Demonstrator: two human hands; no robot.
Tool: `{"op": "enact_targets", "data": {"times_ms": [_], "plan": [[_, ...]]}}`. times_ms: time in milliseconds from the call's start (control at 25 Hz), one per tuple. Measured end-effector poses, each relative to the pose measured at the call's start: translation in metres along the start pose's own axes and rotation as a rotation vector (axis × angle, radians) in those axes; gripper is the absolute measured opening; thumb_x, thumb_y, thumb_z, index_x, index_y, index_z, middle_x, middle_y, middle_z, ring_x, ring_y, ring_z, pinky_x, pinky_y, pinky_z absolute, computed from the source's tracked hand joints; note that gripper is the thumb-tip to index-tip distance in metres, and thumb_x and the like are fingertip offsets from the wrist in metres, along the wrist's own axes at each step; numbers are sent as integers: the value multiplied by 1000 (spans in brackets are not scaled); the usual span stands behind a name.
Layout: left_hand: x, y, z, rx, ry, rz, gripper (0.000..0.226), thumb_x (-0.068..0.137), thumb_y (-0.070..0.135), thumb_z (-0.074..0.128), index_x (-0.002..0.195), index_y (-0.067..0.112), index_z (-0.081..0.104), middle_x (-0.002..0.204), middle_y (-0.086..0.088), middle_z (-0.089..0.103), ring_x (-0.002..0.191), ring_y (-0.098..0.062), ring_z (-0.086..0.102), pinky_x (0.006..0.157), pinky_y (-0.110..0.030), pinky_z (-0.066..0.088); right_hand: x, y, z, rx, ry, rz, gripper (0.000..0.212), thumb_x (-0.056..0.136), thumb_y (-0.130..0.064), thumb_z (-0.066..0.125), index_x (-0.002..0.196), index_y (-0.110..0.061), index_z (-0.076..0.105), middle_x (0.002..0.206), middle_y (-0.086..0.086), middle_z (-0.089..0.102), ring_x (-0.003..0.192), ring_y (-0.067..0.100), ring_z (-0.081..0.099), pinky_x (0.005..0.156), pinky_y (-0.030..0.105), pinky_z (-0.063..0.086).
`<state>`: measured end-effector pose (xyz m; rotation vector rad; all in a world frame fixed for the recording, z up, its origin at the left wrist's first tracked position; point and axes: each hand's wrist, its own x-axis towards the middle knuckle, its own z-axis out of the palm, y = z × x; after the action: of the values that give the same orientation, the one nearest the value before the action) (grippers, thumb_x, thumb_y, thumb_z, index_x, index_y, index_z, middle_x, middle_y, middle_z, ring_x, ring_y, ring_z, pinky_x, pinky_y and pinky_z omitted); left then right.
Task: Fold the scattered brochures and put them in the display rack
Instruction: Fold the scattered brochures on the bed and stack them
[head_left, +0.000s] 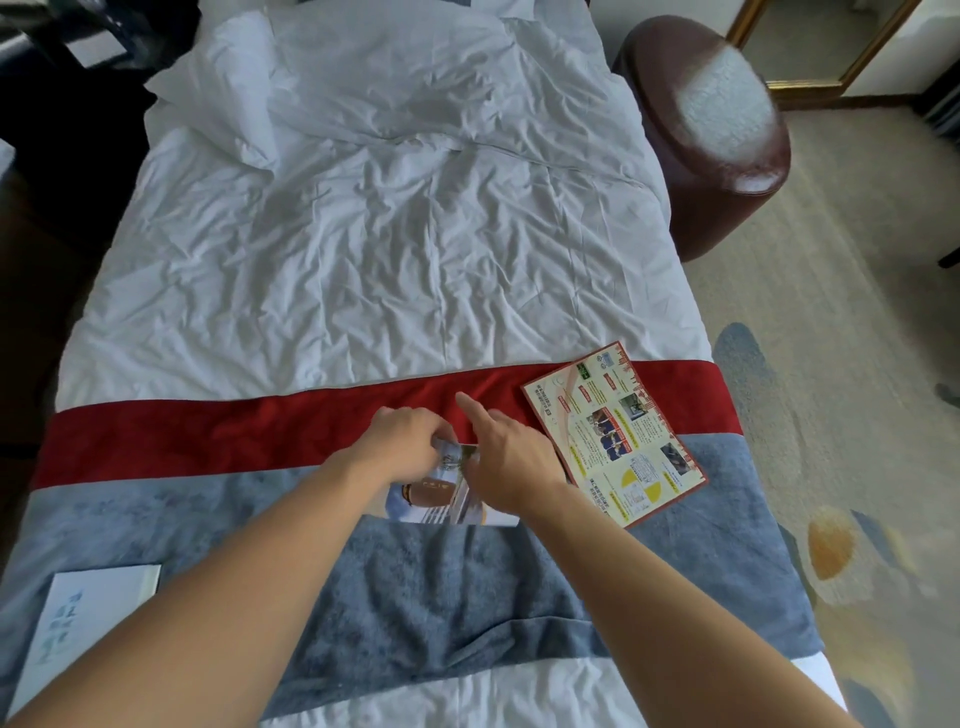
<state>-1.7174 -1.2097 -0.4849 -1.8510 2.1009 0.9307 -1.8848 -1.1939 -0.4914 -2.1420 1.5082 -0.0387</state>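
Note:
A glossy brochure (441, 499) with photos lies on the bed's grey runner, partly under my hands. My left hand (402, 441) pinches its far edge. Over the same edge rests my right hand (506, 457), holding the paper too, its index finger stretched forward. A second brochure (615, 431), red-bordered and unfolded, lies flat just right of my right hand, across the red band. At the bed's near left corner lies a white folded leaflet (83, 618) with blue print. No display rack shows in this view.
The bed (363, 234) is covered with a rumpled white duvet, with a red band and a grey runner near me. A dark red leather stool (711, 130) stands at the bed's right. Patterned carpet (841, 415) runs along the right side.

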Motion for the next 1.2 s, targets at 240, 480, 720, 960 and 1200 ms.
{"op": "enact_targets", "data": {"times_ms": [240, 480, 720, 960, 1200], "plan": [[-11, -15, 1, 41, 452, 161, 26, 82, 24, 65, 107, 31, 66, 103, 7, 65, 109, -20, 54, 110, -39, 19, -1, -11, 7, 81, 1, 124, 46, 83, -17, 45, 120, -38, 60, 98, -1, 70, 84, 29, 65, 60, 34, 41], [-44, -66, 20, -638, 363, -332, 86, 81, 24, 72, 153, 18, 24, 145, -12, 43, 132, -33, 43, 104, -41, 41, 12, -43, 22, 672, 64, 408, 71, 81, -3, 44, 139, -44, 52, 71, -13, 64, 68, 8, 64, 60, 32, 58], [-114, -152, 46, -862, 461, -366, 44, 83, 26, 69, 124, 28, 53, 109, 7, 68, 98, -17, 63, 74, -28, 47, 17, -141, 86, 570, -49, 342, 69, 84, -6, 47, 149, -30, 46, 96, -8, 71, 83, 9, 66, 70, 19, 54], [-196, -295, 91, -406, 415, -360, 81, 85, 27, 71, 152, 19, 25, 128, -18, 51, 106, -39, 60, 80, -46, 51, 6, -271, 201, 13, -278, 56, 86, 86, -25, 61, 157, -21, 10, 132, 10, 52, 109, 35, 60, 81, 40, 49], [-273, -424, 165, -328, 339, -459, 73, 92, 32, 64, 153, 28, 25, 127, -14, 49, 103, -33, 63, 81, -40, 51, -10, -376, 327, -107, -393, -11, 80, 91, -28, 58, 153, -23, 8, 126, 8, 52, 99, 31, 63, 71, 40, 51]]}}
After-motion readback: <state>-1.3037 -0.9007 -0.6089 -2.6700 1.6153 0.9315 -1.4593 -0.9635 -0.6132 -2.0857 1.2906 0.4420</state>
